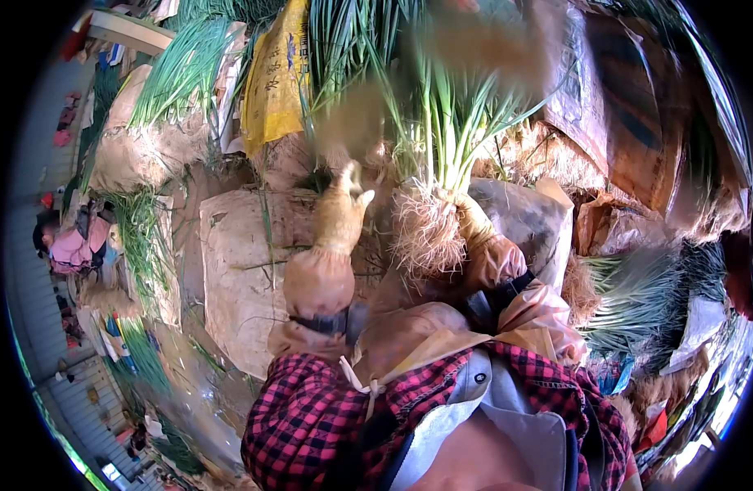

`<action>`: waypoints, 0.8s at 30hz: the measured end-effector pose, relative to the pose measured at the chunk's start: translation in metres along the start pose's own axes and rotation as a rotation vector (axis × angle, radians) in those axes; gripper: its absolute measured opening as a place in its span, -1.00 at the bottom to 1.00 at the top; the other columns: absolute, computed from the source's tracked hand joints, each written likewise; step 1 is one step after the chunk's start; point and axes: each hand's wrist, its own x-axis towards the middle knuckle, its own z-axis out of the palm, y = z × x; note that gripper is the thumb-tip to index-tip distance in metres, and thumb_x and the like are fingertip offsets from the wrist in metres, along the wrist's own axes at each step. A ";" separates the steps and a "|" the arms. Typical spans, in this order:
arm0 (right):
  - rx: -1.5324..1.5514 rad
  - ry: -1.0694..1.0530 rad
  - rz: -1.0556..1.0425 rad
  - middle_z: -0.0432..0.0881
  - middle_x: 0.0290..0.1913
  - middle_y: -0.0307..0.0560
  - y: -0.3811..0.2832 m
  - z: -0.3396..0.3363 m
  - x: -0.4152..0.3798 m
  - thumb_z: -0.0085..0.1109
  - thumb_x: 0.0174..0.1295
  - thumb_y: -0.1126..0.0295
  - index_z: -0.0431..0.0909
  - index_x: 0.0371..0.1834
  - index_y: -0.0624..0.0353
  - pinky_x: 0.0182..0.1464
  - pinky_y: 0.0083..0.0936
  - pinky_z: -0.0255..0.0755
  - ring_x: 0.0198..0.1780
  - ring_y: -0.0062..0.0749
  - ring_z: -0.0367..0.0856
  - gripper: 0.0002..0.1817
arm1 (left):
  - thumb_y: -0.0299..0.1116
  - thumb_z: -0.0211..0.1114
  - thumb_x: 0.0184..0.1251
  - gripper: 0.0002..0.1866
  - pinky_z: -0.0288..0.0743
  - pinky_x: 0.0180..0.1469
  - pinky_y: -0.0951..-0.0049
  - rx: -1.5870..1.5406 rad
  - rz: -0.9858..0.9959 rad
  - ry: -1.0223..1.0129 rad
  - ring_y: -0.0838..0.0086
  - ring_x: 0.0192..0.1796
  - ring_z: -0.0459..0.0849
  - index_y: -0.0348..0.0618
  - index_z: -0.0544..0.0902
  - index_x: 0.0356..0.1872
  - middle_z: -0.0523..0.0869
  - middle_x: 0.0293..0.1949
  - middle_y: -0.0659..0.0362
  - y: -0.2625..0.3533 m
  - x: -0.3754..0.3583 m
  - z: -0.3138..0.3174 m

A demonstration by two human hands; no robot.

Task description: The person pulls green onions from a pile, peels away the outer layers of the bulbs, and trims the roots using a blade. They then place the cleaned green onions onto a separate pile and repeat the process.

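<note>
My right hand (474, 219), in a yellowish work glove, grips a bunch of green onions (450, 143) low down, just above the roots. The bunch stands upright, with its pale tangled roots (425, 233) hanging and its green leaves rising away from me. To the left of the bunch, my left hand (343, 209), gloved alike, is raised with thumb and fingers apart and nothing visible between them. Beneath my left forearm lies a worn pale sheet (237, 278) with a few loose green leaves on it. Blurred smudges hide part of the view above both hands.
More green onions (184, 74) lie bundled at the upper left, beside a yellow printed sack (278, 82). Another heap of green onions (638, 307) is at the right, below brown sacking (638, 106). A person in pink (78, 241) is at the far left.
</note>
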 end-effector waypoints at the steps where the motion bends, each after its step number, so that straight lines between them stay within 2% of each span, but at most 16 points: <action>1: 0.000 0.020 0.026 0.62 -0.20 -0.04 -0.001 0.004 -0.003 0.17 0.06 0.44 0.50 -0.09 0.33 -0.02 -0.46 0.44 -0.17 -0.36 0.58 -0.67 | -0.22 0.31 0.12 -0.45 0.58 -0.24 0.39 -0.015 0.061 0.084 0.45 -0.23 0.61 -0.01 0.38 0.16 0.64 -0.20 0.11 0.000 0.007 0.004; 2: 0.000 0.044 0.045 0.61 -0.20 -0.05 -0.004 0.006 -0.004 0.18 0.05 0.44 0.50 -0.09 0.32 -0.03 -0.47 0.45 -0.17 -0.38 0.58 -0.67 | -0.18 0.34 0.08 -0.38 0.57 -0.23 0.39 -0.033 0.128 0.164 0.44 -0.21 0.60 0.01 0.35 0.19 0.63 -0.19 0.10 0.012 0.014 0.008; 5: 0.033 0.055 0.043 0.62 -0.20 -0.06 0.001 -0.002 -0.007 0.19 0.06 0.44 0.50 -0.08 0.30 -0.08 -0.47 0.49 -0.20 -0.37 0.60 -0.67 | -0.09 0.37 0.01 -0.27 0.57 -0.17 0.37 -0.220 0.337 -0.238 0.40 -0.13 0.59 -0.04 0.29 0.24 0.58 -0.05 0.08 0.038 0.018 0.030; 6: 0.045 0.050 0.033 0.62 -0.22 -0.07 -0.003 0.002 -0.006 0.18 0.06 0.44 0.50 -0.09 0.29 -0.10 -0.47 0.50 -0.22 -0.37 0.60 -0.68 | -0.25 0.33 0.10 -0.43 0.51 -0.04 0.32 -0.527 0.409 -0.317 0.40 0.00 0.53 -0.10 0.40 0.17 0.53 0.04 0.07 0.034 0.016 0.042; 8: 0.056 0.030 0.043 0.62 -0.26 -0.07 -0.007 0.006 -0.008 0.17 0.06 0.45 0.51 -0.13 0.30 -0.13 -0.49 0.50 -0.22 -0.37 0.60 -0.71 | -0.40 0.30 0.13 -0.62 0.49 -0.06 0.46 -0.277 0.436 -0.413 0.46 -0.03 0.56 -0.21 0.54 0.01 0.59 -0.02 0.08 0.021 0.023 0.044; 10: 0.073 -0.001 0.094 0.62 -0.27 -0.05 -0.002 -0.004 -0.005 0.16 0.07 0.45 0.51 -0.14 0.32 -0.13 -0.50 0.50 -0.22 -0.36 0.59 -0.72 | -0.48 0.26 0.15 -0.75 0.48 -0.12 0.55 -0.427 0.335 -0.388 0.50 -0.14 0.60 -0.31 0.59 -0.13 0.64 -0.12 0.11 0.020 0.020 0.042; 12: 0.059 0.007 0.076 0.61 -0.26 -0.03 0.003 -0.013 0.001 0.16 0.07 0.46 0.50 -0.15 0.34 -0.14 -0.48 0.50 -0.24 -0.34 0.60 -0.72 | -0.43 0.22 0.22 -0.78 0.50 -0.19 0.56 -0.467 0.300 -0.346 0.50 -0.24 0.61 -0.30 0.58 -0.14 0.66 -0.22 0.15 0.017 0.013 0.044; 14: 0.073 -0.030 -0.046 0.61 -0.27 -0.01 -0.003 0.012 -0.008 0.16 0.07 0.46 0.50 -0.15 0.36 -0.13 -0.47 0.51 -0.26 -0.32 0.60 -0.72 | -0.33 0.16 0.28 -0.80 0.52 -0.26 0.50 -1.146 -0.037 -0.513 0.50 -0.32 0.58 -0.24 0.58 -0.19 0.62 -0.36 0.18 0.015 0.002 0.041; 15: 0.117 -0.039 -0.057 0.61 -0.26 0.00 -0.001 0.010 -0.006 0.16 0.07 0.46 0.49 -0.14 0.36 -0.12 -0.46 0.51 -0.25 -0.31 0.60 -0.71 | -0.24 0.09 0.32 -0.78 0.55 -0.27 0.43 -1.451 0.215 -0.656 0.51 -0.40 0.54 -0.19 0.55 -0.28 0.54 -0.47 0.21 0.016 -0.008 0.033; 16: 0.159 -0.047 -0.070 0.61 -0.25 0.01 -0.002 0.012 -0.006 0.16 0.06 0.46 0.48 -0.12 0.37 -0.11 -0.45 0.51 -0.25 -0.30 0.60 -0.69 | -0.22 0.09 0.32 -0.77 0.57 -0.20 0.36 -1.507 0.187 -0.709 0.49 -0.39 0.55 -0.19 0.53 -0.30 0.54 -0.45 0.19 0.020 -0.017 0.019; 18: 0.143 -0.082 0.014 0.61 -0.23 0.05 -0.006 0.009 -0.008 0.15 0.07 0.47 0.45 -0.07 0.38 -0.09 -0.44 0.50 -0.22 -0.30 0.60 -0.65 | -0.31 0.14 0.29 -0.83 0.58 -0.14 0.29 -1.382 0.180 -0.788 0.46 -0.30 0.59 -0.17 0.56 -0.22 0.57 -0.37 0.16 0.002 -0.011 0.005; 19: 0.109 -0.065 0.017 0.61 -0.22 0.05 -0.003 0.006 -0.003 0.15 0.07 0.47 0.45 -0.05 0.38 -0.09 -0.44 0.51 -0.22 -0.31 0.60 -0.64 | -0.41 0.17 0.27 -0.78 0.55 -0.13 0.37 -1.241 0.084 -0.792 0.47 -0.26 0.58 -0.16 0.55 -0.07 0.58 -0.31 0.16 -0.003 0.001 0.001; 20: 0.081 -0.047 0.015 0.61 -0.21 0.05 -0.001 0.003 0.001 0.15 0.06 0.48 0.44 -0.04 0.39 -0.08 -0.43 0.51 -0.22 -0.32 0.60 -0.63 | -0.45 0.20 0.23 -0.71 0.51 -0.14 0.46 -0.657 0.096 -0.350 0.49 -0.28 0.55 -0.13 0.53 0.00 0.58 -0.29 0.19 -0.003 0.003 0.010; 22: 0.058 -0.012 0.001 0.62 -0.20 0.01 -0.001 0.005 -0.001 0.17 0.06 0.49 0.45 -0.04 0.37 -0.11 -0.46 0.50 -0.25 -0.34 0.61 -0.63 | -0.41 0.25 0.18 -0.65 0.48 -0.18 0.56 -0.129 0.089 0.097 0.51 -0.28 0.53 -0.04 0.54 0.03 0.58 -0.26 0.20 0.013 0.008 0.008; 23: -0.047 0.028 -0.019 0.62 -0.20 -0.02 0.001 0.001 0.004 0.18 0.06 0.49 0.46 -0.04 0.35 -0.12 -0.48 0.49 -0.24 -0.36 0.60 -0.64 | -0.33 0.32 0.12 -0.65 0.57 -0.28 0.49 -0.167 0.052 0.049 0.48 -0.31 0.60 -0.05 0.54 -0.03 0.62 -0.23 0.16 0.036 0.008 0.006; 24: -0.149 0.076 -0.032 0.62 -0.19 -0.05 0.005 -0.005 0.005 0.19 0.06 0.50 0.47 -0.05 0.34 -0.13 -0.50 0.48 -0.24 -0.37 0.60 -0.65 | -0.26 0.34 0.10 -0.65 0.53 -0.41 0.48 -0.272 0.182 0.042 0.52 -0.35 0.58 -0.04 0.56 -0.06 0.62 -0.27 0.15 0.045 0.010 0.016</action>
